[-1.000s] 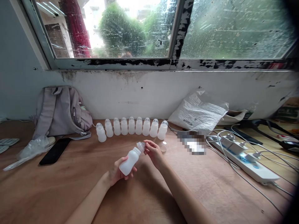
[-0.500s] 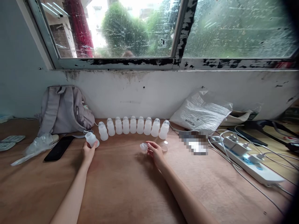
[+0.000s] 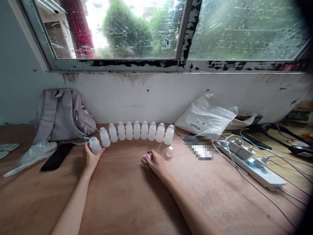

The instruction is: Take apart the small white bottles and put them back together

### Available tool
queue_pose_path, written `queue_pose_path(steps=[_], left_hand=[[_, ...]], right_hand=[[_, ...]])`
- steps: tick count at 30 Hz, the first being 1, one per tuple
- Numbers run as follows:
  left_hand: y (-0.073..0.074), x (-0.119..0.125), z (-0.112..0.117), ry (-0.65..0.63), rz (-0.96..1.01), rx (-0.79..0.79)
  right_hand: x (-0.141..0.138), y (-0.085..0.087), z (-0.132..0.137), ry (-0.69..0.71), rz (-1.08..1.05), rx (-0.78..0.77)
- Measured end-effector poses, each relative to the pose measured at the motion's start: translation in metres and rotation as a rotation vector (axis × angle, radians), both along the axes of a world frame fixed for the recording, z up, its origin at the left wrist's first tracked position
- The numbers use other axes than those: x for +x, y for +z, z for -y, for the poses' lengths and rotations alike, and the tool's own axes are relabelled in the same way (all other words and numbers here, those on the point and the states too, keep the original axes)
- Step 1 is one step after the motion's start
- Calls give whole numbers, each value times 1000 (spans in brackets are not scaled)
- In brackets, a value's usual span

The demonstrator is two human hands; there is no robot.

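My left hand (image 3: 91, 158) grips a small uncapped white plastic bottle (image 3: 94, 145), standing it upright on the wooden table at the left end of a row of several capped white bottles (image 3: 137, 131). My right hand (image 3: 154, 161) is closed on a clear bottle cap (image 3: 146, 158), pressing it onto the table near the middle. A second clear cap (image 3: 168, 152) lies just to the right of that hand.
A grey backpack (image 3: 62, 114) leans on the wall at the left, with a black phone (image 3: 56, 156) and a clear plastic bag (image 3: 34, 154) in front. A white plastic bag (image 3: 206, 115), a power strip (image 3: 254, 166) and cables lie at the right.
The left hand carried the uncapped bottle from the middle to the row's left end and stood it upright. The right hand lowered the removed cap onto the table.
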State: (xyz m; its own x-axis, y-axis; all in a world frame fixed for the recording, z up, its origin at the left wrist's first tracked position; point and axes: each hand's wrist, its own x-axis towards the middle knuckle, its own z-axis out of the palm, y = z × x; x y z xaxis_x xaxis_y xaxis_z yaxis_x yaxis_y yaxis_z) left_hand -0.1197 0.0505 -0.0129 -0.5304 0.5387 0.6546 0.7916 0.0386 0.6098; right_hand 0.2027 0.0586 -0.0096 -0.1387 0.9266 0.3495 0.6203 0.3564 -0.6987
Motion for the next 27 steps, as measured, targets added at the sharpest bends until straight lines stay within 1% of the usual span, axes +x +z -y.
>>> queue_pose_path(steps=[2,3,5,7,9,10,11,13,16,21,27], left_hand=[[7,16,6,-18,-162,133],[11,26,11,-58,-223,174],[18,49,20,-222,-312,181],[21,74,28,-450,-363,85],[21,97,35,-667,-438,-40],[20,107,38,-735,-468,-88],[19,116,40,-775,-477,-125],[19,129,44,-826,-482,-178],[18,137,47,-866,-467,-237],[17,137,48,-892,-433,-289],[14,136,46,-898,-398,-272]], right_hand=[[-1,-3,1,1,58,3],[-2,-4,1,8,66,5],[-3,-5,2,40,44,11],[-6,-3,4,95,-12,23],[-9,-1,8,151,-57,38],[-12,0,10,176,-72,45],[-15,1,13,201,-85,50],[-21,1,19,251,-97,60],[-30,-1,25,291,-88,60],[-36,-2,29,299,-45,17],[-35,2,33,356,-27,96]])
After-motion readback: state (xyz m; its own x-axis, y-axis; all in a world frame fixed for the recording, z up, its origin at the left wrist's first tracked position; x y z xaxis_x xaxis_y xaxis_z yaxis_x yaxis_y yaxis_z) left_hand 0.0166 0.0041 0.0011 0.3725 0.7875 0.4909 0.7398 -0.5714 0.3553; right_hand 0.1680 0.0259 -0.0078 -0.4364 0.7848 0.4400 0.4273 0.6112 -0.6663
